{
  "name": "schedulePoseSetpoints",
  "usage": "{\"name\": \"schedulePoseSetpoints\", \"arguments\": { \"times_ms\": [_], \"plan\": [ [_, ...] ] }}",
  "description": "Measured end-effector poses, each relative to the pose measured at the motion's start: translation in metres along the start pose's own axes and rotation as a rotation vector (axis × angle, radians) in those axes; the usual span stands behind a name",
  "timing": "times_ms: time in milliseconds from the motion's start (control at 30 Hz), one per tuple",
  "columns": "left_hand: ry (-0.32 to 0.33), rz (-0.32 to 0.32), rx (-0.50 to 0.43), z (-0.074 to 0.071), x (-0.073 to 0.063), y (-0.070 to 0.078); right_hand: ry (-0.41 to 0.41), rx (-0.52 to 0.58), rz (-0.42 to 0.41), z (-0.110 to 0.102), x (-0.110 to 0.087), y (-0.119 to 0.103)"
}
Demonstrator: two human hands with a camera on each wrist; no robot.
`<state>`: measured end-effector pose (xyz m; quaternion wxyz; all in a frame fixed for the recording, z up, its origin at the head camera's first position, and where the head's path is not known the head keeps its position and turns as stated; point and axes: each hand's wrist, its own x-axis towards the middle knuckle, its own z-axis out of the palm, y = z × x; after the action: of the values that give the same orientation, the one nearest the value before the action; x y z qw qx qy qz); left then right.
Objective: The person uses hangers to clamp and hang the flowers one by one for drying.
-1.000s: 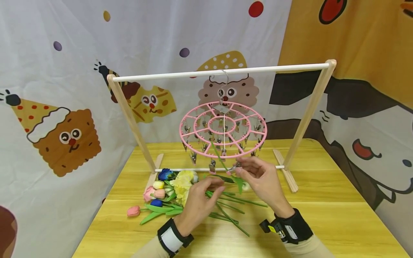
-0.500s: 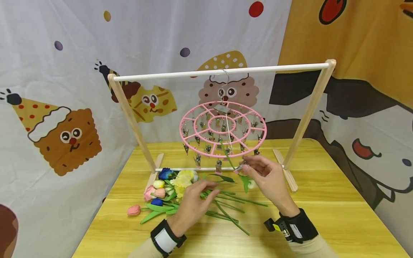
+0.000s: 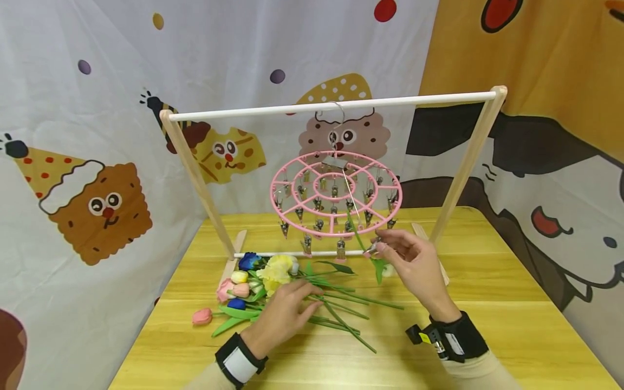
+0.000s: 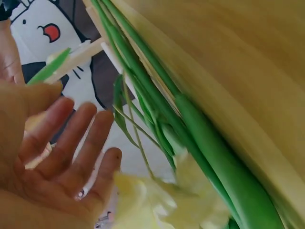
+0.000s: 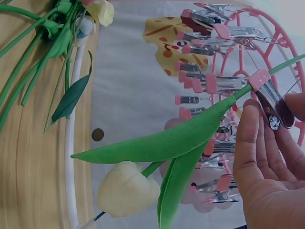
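In the right wrist view, my right hand (image 5: 267,157) holds a metal clip (image 5: 271,98) with pink tips between thumb and fingers. That clip bites on the green stem of a white tulip (image 5: 128,188), whose bloom hangs downward with two long leaves. The clip belongs to a round pink hanger (image 3: 336,234) with several other clips dangling from it. My left hand (image 3: 285,314) is low over a pile of artificial flowers, its fingers loosely spread beside the green stems (image 3: 341,319). A yellow flower (image 4: 157,200) shows below those fingers in the left wrist view.
A wooden stand with a white top bar (image 3: 253,112) carries the hanger by a metal hook. Blue, pink, white and yellow blooms lie to the left on the wooden table (image 3: 497,325); one pink tulip (image 3: 202,316) lies apart. A cartoon-print curtain (image 3: 234,49) hangs behind.
My right hand has moved right with the clip and the white tulip, and the hanger has turned with it. My left hand has shifted left and lower, over the flower pile.
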<state>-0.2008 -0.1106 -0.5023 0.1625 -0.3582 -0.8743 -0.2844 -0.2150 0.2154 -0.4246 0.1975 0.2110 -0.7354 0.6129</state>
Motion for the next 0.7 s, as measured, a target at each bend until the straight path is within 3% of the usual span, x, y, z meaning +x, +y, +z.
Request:
{"name": "schedulePoseSetpoints", "arguments": {
  "times_ms": [233, 500, 700],
  "plan": [
    [-0.123, 0.068, 0.173, -0.005, -0.010, -0.013, 0.016, -0.006, -0.002, -0.006, 0.004, 0.000],
    [-0.173, 0.136, 0.296, -0.008, -0.022, -0.025, 0.022, -0.002, -0.012, -0.014, 0.008, 0.001],
    [-0.199, 0.143, 0.337, -0.009, -0.025, -0.032, 0.035, -0.028, 0.013, -0.019, 0.011, 0.002]
  ]
}}
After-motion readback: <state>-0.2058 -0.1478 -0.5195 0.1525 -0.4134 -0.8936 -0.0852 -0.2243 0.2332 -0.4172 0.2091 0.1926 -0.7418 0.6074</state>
